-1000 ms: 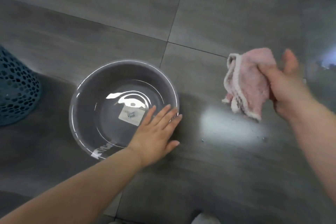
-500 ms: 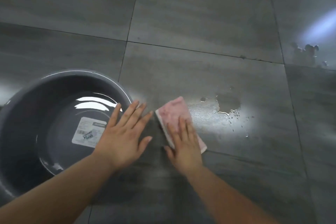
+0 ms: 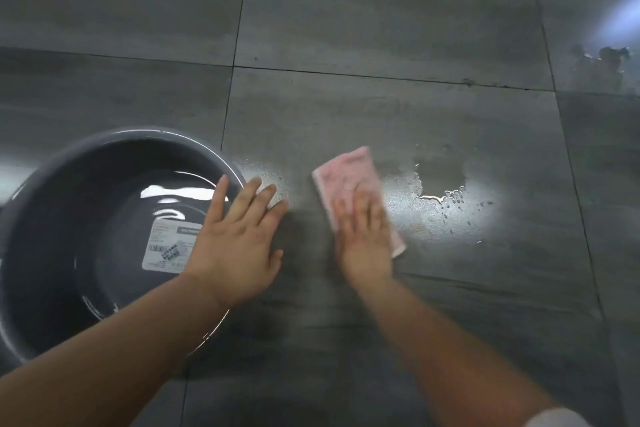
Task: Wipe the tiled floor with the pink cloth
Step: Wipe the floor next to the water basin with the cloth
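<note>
Under the right hand's fingers (image 3: pixel 360 215), the pink cloth (image 3: pixel 346 177) lies flat.

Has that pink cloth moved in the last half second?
Yes. The pink cloth under the right hand has slid rightward, away from the grey basin and closer to the puddle on the tiled floor.

White label (image 3: pixel 168 246) inside grey basin (image 3: pixel 52 184): barcode, print too blurred.
</note>
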### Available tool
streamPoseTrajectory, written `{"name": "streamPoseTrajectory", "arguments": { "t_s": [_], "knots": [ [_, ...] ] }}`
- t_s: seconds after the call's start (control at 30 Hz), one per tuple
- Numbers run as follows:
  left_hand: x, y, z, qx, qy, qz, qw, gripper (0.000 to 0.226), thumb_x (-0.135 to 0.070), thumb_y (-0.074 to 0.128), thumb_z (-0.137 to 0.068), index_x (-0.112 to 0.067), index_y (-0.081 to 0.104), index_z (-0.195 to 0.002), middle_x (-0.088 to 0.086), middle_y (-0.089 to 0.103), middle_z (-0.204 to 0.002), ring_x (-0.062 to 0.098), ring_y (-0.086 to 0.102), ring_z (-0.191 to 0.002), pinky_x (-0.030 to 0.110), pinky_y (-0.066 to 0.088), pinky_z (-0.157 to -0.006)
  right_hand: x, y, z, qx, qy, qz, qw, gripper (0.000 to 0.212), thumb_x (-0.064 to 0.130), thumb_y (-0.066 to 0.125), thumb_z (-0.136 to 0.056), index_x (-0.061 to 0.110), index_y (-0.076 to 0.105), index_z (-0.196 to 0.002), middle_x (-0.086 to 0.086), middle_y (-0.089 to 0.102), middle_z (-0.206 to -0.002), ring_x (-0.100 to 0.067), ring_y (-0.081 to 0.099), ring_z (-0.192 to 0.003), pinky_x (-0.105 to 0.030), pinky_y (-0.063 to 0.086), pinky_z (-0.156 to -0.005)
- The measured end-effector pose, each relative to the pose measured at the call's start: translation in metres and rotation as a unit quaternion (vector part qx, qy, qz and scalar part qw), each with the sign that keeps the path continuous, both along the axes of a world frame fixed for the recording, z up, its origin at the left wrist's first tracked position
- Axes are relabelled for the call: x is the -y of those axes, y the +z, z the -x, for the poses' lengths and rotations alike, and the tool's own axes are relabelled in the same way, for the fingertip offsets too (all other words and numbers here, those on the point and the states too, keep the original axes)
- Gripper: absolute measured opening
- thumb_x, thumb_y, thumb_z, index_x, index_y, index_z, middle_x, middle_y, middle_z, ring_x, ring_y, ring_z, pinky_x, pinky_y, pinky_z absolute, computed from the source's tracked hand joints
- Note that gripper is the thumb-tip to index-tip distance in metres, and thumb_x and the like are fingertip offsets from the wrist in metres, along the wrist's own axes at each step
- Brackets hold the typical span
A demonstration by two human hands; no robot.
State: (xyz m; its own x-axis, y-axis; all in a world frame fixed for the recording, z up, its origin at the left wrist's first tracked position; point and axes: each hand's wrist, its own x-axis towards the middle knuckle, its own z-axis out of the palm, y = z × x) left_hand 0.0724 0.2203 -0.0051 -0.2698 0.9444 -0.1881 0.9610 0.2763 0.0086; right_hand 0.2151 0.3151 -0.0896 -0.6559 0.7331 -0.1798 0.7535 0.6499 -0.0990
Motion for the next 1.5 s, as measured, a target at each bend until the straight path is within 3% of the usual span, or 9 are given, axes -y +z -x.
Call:
{"name": "streamPoseTrajectory", "arguments": {
  "t_s": [0.2,0.3,0.4,0.6,0.77,0.9,1.0,1.23,1.5],
  "knots": [
    [-0.026,-0.002,-0.003,-0.005,-0.038,0.031,0.999,0.057,-0.045,0.035,-0.072,-0.01,0.066,-0.105,0.011,0.071,-0.109,0.028,0.066,-0.103,0.04,0.016,-0.103,0.001,-0.011,-0.022,-0.019,0.219,-0.037,0.975,0.054,0.028,0.038,-0.074,0.021,0.037,-0.127,-0.007,0.052,-0.136,-0.029,0.039,-0.126,-0.035,0.007,-0.109],
    [-0.024,-0.003,-0.003,0.016,-0.042,0.03,0.999,0.057,-0.049,0.035,-0.074,-0.012,0.064,-0.107,0.012,0.069,-0.114,0.03,0.063,-0.11,0.033,0.001,-0.108,-0.03,-0.016,-0.086,-0.037,0.013,-0.04,0.998,0.043,0.026,0.031,-0.086,0.019,0.036,-0.129,-0.009,0.026,-0.151,-0.029,0.024,-0.136,-0.04,0.019,-0.108],
    [-0.024,-0.002,-0.002,0.045,-0.027,0.015,0.999,0.055,-0.048,0.036,-0.075,-0.014,0.061,-0.109,0.011,0.068,-0.116,0.03,0.059,-0.114,0.027,-0.007,-0.114,-0.05,0.0,-0.146,-0.045,-0.22,-0.006,0.974,0.048,0.024,0.029,-0.085,0.002,0.043,-0.125,-0.035,0.047,-0.13,-0.054,0.05,-0.113,-0.061,0.046,-0.086],
    [-0.024,-0.007,-0.001,0.033,-0.051,0.011,0.998,0.052,-0.045,0.038,-0.071,-0.015,0.066,-0.104,0.007,0.071,-0.11,0.029,0.065,-0.106,0.025,-0.013,-0.115,-0.119,0.012,-0.093,-0.079,-0.514,0.023,0.854,0.054,0.016,0.035,-0.094,0.011,0.017,-0.144,-0.023,0.005,-0.154,-0.04,0.004,-0.141,-0.048,0.008,-0.115],
    [-0.024,-0.008,0.0,0.046,-0.051,-0.017,0.997,0.047,-0.038,0.04,-0.07,-0.017,0.064,-0.103,0.004,0.072,-0.107,0.021,0.059,-0.109,0.028,0.0,-0.115,-0.096,0.008,-0.005,-0.049,-0.224,0.062,0.971,0.066,0.011,0.037,-0.091,0.019,0.0,-0.146,-0.018,-0.003,-0.156,-0.036,-0.003,-0.143,-0.043,0.003,-0.117],
    [-0.023,-0.006,0.0,0.04,-0.073,-0.014,0.996,0.047,-0.038,0.04,-0.067,-0.018,0.068,-0.1,0.003,0.074,-0.102,0.023,0.066,-0.103,0.035,0.011,-0.106,-0.081,0.004,-0.005,-0.035,0.054,0.011,0.998,0.051,0.026,0.037,-0.076,0.021,0.055,-0.124,-0.013,0.058,-0.13,-0.033,0.056,-0.117,-0.047,0.049,-0.091],
    [-0.022,-0.006,0.001,0.037,-0.074,-0.014,0.996,0.047,-0.038,0.039,-0.067,-0.019,0.067,-0.099,0.002,0.074,-0.101,0.024,0.067,-0.101,0.033,0.006,-0.106,-0.121,0.001,-0.051,0.018,0.032,0.009,0.999,0.05,0.027,0.037,-0.075,0.013,0.06,-0.118,-0.017,0.064,-0.121,-0.04,0.063,-0.104,-0.057,0.056,-0.072],
    [-0.022,-0.009,0.0,0.049,-0.063,-0.039,0.996,0.042,-0.035,0.04,-0.068,-0.019,0.064,-0.099,0.001,0.073,-0.103,0.017,0.051,-0.11,0.033,0.01,-0.106,-0.148,0.015,-0.08,-0.048,-0.411,0.033,0.91,0.055,0.02,0.034,-0.095,0.018,0.011,-0.146,-0.015,-0.002,-0.156,-0.035,-0.001,-0.143,-0.048,0.007,-0.116],
    [-0.02,-0.011,0.002,0.054,-0.054,-0.049,0.996,0.042,-0.033,0.04,-0.066,-0.02,0.068,-0.095,-0.001,0.074,-0.098,0.021,0.063,-0.102,0.025,0.004,-0.11,-0.053,-0.002,-0.015,-0.059,0.028,0.003,0.998,0.05,0.026,0.039,-0.073,0.021,0.054,-0.121,-0.013,0.062,-0.125,-0.037,0.058,-0.113,-0.05,0.053,-0.083]
  ]
}}
